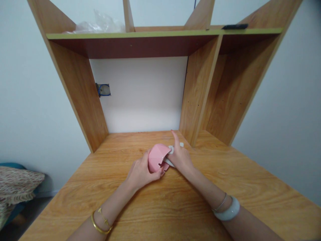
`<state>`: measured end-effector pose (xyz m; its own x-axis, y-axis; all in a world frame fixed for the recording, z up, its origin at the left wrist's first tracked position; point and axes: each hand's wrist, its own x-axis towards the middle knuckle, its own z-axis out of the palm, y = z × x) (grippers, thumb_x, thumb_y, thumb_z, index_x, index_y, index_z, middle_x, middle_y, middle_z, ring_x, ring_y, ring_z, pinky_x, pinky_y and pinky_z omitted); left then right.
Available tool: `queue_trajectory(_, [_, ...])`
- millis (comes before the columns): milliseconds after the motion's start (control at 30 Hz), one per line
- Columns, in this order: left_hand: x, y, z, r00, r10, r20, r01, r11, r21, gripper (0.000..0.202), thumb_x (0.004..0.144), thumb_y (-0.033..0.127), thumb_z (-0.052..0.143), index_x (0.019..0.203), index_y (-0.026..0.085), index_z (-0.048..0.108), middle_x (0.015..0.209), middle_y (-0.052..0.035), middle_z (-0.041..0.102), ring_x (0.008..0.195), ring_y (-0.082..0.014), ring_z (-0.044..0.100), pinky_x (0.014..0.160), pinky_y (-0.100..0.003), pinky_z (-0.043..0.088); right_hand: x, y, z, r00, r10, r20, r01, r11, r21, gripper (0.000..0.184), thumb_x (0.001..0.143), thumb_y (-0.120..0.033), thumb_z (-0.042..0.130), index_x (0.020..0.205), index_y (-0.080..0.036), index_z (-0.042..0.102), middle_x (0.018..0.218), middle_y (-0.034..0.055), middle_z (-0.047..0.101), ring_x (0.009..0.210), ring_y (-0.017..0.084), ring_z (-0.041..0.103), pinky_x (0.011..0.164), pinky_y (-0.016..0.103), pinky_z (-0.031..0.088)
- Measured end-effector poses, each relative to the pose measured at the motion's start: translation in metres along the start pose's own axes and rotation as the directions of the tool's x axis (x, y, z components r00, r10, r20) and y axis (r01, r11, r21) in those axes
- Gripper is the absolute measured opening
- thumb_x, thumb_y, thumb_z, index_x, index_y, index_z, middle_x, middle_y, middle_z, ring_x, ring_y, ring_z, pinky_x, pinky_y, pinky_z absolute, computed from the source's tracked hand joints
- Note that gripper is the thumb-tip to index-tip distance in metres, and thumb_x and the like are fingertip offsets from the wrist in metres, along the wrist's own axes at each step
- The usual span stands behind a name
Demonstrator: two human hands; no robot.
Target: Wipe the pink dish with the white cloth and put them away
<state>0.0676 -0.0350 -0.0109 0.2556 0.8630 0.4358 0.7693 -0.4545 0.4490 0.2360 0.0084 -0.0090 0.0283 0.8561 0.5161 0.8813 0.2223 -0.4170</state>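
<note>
A small pink faceted object (155,156) with a dark slot on its side is held above the middle of the wooden desk (160,204). My left hand (140,172) is wrapped round its left and lower side. My right hand (180,156) grips a white piece (172,149) that pokes out from the pink object's right side, with the index finger stretched up and the other fingers curled. I cannot make out what the white piece is. A gold bangle is on my left wrist, a pale bangle and a thin bracelet on my right.
The desk has a wooden hutch with side panels (80,97) and a divider (198,93) behind my hands. A clear plastic bag (100,25) and a flat dark object (234,26) lie on the upper shelf. A wall socket hole (104,89) shows at the back. A patterned cushion (17,184) is at the far left.
</note>
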Motion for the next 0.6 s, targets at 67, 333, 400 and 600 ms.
queue_trajectory(67, [0.001, -0.002, -0.002, 1.000, -0.001, 0.005, 0.001, 0.999, 0.035, 0.071, 0.064, 0.044, 0.058, 0.124, 0.014, 0.036, 0.091, -0.0101, 0.064, 0.078, -0.0258, 0.062, 0.065, -0.033, 0.047, -0.002, -0.001, 0.000, 0.997, -0.072, 0.017, 0.072, 0.997, -0.005, 0.079, 0.070, -0.031, 0.051, 0.136, -0.014, 0.011, 0.065, 0.0052, 0.063, 0.057, 0.022, 0.057, 0.050, 0.026, 0.033])
queue_trajectory(333, [0.003, -0.008, -0.009, 1.000, 0.016, -0.012, -0.013, 0.985, 0.174, 0.070, 0.069, 0.050, 0.051, 0.128, 0.016, 0.033, 0.090, -0.0092, 0.065, 0.073, -0.0253, 0.062, 0.067, -0.034, 0.045, -0.008, -0.005, 0.002, 0.985, -0.148, 0.093, 0.125, 0.967, 0.222, 0.073, 0.071, -0.023, 0.045, 0.136, -0.015, 0.013, 0.064, 0.0000, 0.060, 0.059, 0.019, 0.056, 0.055, 0.025, 0.037])
queue_trajectory(400, [0.003, -0.007, -0.009, 1.000, -0.007, -0.025, 0.011, 0.986, 0.164, 0.071, 0.076, 0.049, 0.044, 0.134, 0.015, 0.022, 0.086, -0.0083, 0.065, 0.070, -0.0231, 0.062, 0.064, -0.032, 0.044, -0.008, -0.004, 0.005, 0.987, -0.126, 0.097, 0.084, 0.931, 0.355, 0.072, 0.071, -0.020, 0.044, 0.136, -0.014, 0.012, 0.062, -0.0017, 0.058, 0.059, 0.017, 0.055, 0.056, 0.024, 0.039])
queue_trajectory(600, [0.006, -0.012, -0.005, 0.997, -0.059, -0.055, 0.057, 0.998, -0.030, 0.076, 0.082, 0.049, 0.037, 0.137, 0.012, -0.001, 0.102, -0.0125, 0.059, 0.086, -0.0236, 0.059, 0.069, -0.032, 0.044, -0.002, 0.004, 0.021, 0.992, 0.098, 0.085, -0.129, 0.820, 0.558, 0.064, 0.072, -0.024, 0.044, 0.131, -0.015, 0.021, 0.073, 0.0007, 0.058, 0.063, 0.016, 0.055, 0.060, 0.026, 0.043])
